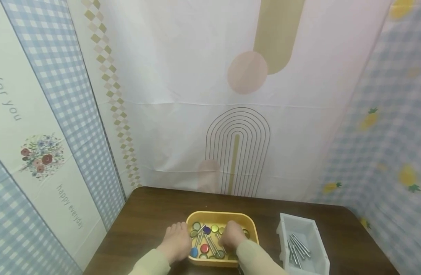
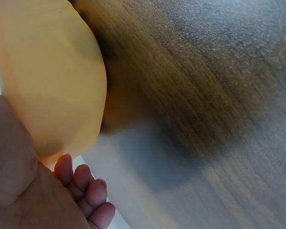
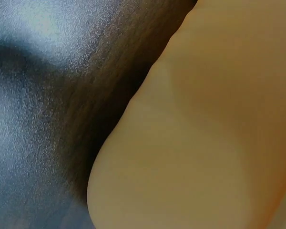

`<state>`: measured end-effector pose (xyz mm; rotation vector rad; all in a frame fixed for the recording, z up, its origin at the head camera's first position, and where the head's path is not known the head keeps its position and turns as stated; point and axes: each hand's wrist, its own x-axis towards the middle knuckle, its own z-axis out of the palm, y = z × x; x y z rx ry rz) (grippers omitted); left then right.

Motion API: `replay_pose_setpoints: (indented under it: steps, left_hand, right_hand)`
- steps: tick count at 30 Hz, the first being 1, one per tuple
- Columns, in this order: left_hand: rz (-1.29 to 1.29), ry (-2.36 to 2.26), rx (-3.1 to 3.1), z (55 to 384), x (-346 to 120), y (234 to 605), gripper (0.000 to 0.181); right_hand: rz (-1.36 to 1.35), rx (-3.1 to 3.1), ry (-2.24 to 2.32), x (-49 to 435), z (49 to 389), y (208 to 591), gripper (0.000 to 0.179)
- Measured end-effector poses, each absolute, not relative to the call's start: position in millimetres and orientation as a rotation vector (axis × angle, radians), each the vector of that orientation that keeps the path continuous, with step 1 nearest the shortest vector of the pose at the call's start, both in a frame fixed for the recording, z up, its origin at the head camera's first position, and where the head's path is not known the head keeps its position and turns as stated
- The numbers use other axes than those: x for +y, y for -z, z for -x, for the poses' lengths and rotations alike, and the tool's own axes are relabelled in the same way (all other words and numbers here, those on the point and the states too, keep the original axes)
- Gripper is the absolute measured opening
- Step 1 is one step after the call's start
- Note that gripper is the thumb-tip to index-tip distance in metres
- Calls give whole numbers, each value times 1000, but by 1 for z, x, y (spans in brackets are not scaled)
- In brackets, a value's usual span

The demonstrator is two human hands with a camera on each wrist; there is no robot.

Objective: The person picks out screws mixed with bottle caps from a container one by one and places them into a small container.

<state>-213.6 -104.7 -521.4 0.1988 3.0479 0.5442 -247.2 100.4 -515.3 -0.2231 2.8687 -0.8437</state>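
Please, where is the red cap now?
In the head view, the red cap lies in the yellow tray, towards its near left corner, just right of the bright-blue cap.

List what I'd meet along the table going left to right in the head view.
Left hand, then across the yellow tray a blue cap, red cap, right hand, then the white bin holding metal rods.

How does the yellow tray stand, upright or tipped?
Upright: in the head view, the yellow tray opens upward, with round caps and metal rods inside.
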Motion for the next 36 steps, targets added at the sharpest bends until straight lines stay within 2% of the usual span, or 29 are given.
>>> replay_pose_setpoints:
  steps: [13, 36]
  left_hand:
    - [-190, -581, 3055, 214, -107, 520, 25]
    - [-180, -574, 3025, 214, -105, 521, 30]
  right_hand:
    - [179, 2891, 820, 95, 250, 516, 24]
    - [216, 2931, 768, 93, 245, 512, 20]
